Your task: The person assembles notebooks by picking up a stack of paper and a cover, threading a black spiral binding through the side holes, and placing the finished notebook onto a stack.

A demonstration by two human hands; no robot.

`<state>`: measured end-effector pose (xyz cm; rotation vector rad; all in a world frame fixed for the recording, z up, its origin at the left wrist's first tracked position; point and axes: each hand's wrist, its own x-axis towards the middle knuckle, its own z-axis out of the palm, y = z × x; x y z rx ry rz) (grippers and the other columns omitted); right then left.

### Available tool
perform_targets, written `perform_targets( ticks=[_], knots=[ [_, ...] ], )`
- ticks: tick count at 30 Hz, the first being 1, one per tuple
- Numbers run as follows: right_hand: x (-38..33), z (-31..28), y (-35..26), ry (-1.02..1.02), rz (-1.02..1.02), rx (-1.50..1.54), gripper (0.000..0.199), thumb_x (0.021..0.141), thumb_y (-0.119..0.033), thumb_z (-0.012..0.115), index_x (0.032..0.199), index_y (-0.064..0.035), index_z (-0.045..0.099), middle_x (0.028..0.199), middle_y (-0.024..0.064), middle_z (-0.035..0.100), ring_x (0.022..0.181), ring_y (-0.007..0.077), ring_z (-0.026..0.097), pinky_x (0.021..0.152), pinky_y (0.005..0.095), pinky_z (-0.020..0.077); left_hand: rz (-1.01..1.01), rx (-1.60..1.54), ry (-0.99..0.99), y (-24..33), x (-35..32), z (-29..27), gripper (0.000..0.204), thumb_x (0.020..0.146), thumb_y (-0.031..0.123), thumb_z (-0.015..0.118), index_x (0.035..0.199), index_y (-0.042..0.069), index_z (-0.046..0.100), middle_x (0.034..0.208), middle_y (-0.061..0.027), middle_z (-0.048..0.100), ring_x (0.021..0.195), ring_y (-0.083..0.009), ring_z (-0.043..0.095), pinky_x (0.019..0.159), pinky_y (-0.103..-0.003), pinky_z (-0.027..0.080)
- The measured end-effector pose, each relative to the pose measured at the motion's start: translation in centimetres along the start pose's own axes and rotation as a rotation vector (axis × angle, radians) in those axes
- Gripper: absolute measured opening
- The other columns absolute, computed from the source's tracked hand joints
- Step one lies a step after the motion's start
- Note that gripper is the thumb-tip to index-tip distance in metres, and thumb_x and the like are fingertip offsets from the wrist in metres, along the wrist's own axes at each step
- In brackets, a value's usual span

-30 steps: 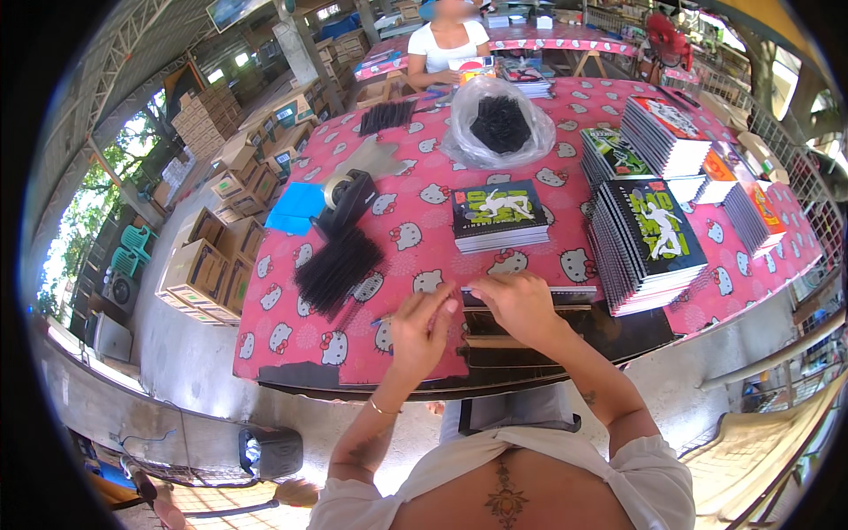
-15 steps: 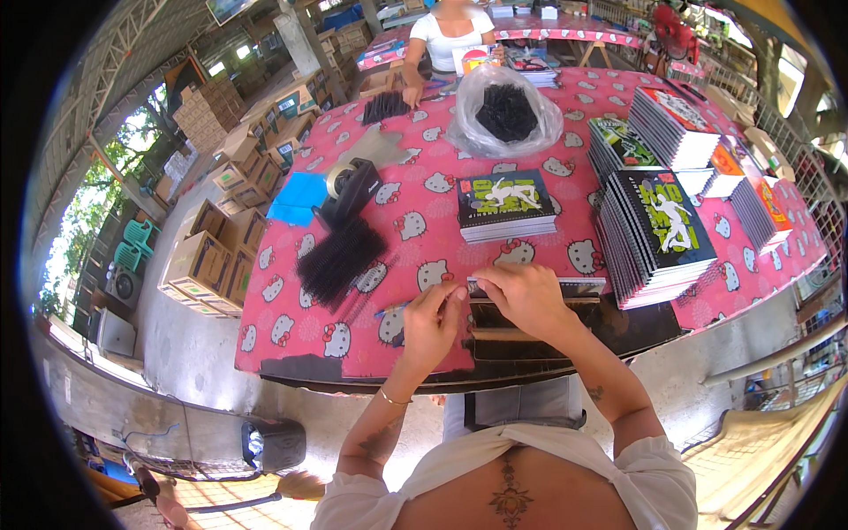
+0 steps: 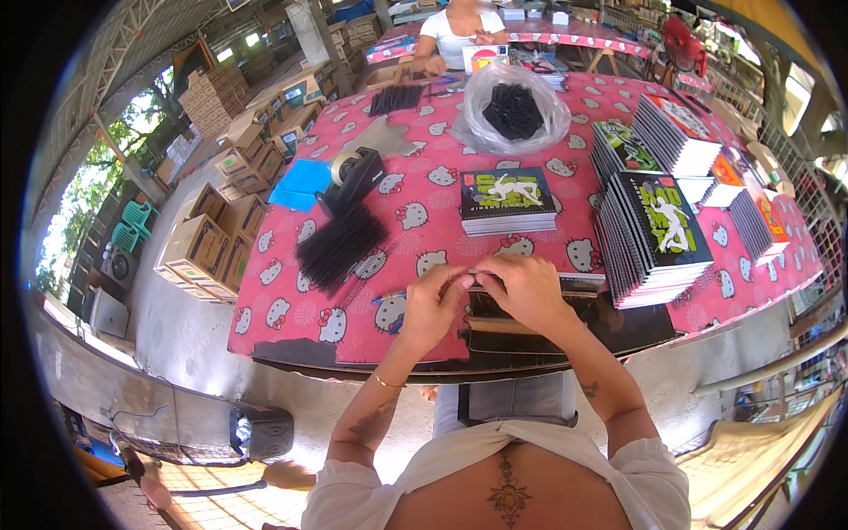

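My left hand (image 3: pixel 433 305) and my right hand (image 3: pixel 526 291) meet near the table's front edge. Thumbs and fingers are pinched together almost tip to tip; the small thing between them is too hidden to name. Beneath and beyond my right hand lies a notebook (image 3: pixel 583 281), mostly covered, with only its right part showing. It lies against a dark wooden stand (image 3: pixel 503 340) at the table edge. Just beyond, a short stack of black-covered spiral notebooks (image 3: pixel 508 201) rests on the pink cloth. A pile of black plastic binding coils (image 3: pixel 340 252) lies to the left of my hands.
Tall stacks of spiral notebooks (image 3: pixel 658 230) stand at right. Farther back are a clear plastic bag (image 3: pixel 561 119) of black pieces, more black coils (image 3: pixel 395 100), a tape dispenser (image 3: pixel 353 181) and a blue sheet (image 3: pixel 300 184). A co-worker (image 3: pixel 459 40) sits across the table. Cardboard boxes (image 3: pixel 199 243) line the left floor.
My hands stay pinched together at nearly the same spot, the fingertips shifting slightly. The co-worker's one hand has drawn back from the far coils and the other has come up. The view has tilted a little.
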<state>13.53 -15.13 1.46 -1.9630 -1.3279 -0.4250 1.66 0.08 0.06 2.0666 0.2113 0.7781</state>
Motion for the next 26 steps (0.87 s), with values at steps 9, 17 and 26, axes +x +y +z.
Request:
perform_targets(
  ticks=[9,17,26],
  knots=[
    [0.3,0.0,-0.1,-0.008,0.015,0.004,0.009,0.088,-0.022,0.072,0.091,-0.0148,0.07,0.077,0.0056,0.071,0.062,0.0296,0.068,0.058,0.042,0.0528,0.223,0.184,0.17,-0.7,-0.7,1.7,0.014,0.093,0.007,0.073,0.103,-0.002,0.071,0.087,-0.0167,0.066,0.071,-0.0334,0.065,0.061,-0.039,0.05],
    [0.5,-0.9,-0.4,-0.114,0.05,0.023,0.01,0.09,-0.02,0.072,0.097,-0.0128,0.072,0.082,0.0074,0.071,0.07,0.0318,0.069,0.061,0.0435,0.0521,0.369,0.313,0.153,-0.9,0.8,0.7,0.018,0.091,0.006,0.074,0.105,-0.002,0.068,0.086,-0.0165,0.066,0.072,-0.035,0.066,0.062,-0.04,0.051],
    [1.1,-1.6,0.8,-0.202,0.094,0.221,0.03,0.089,-0.023,0.071,0.117,-0.0111,0.074,0.082,0.0169,0.073,0.074,0.0366,0.071,0.071,0.0483,0.0566,0.155,0.12,-0.327,-1.2,3.3,-2.5,0.025,0.092,0.008,0.077,0.113,0.001,0.064,0.102,-0.0149,0.074,0.078,-0.0194,0.074,0.067,-0.029,0.055]
  ],
)
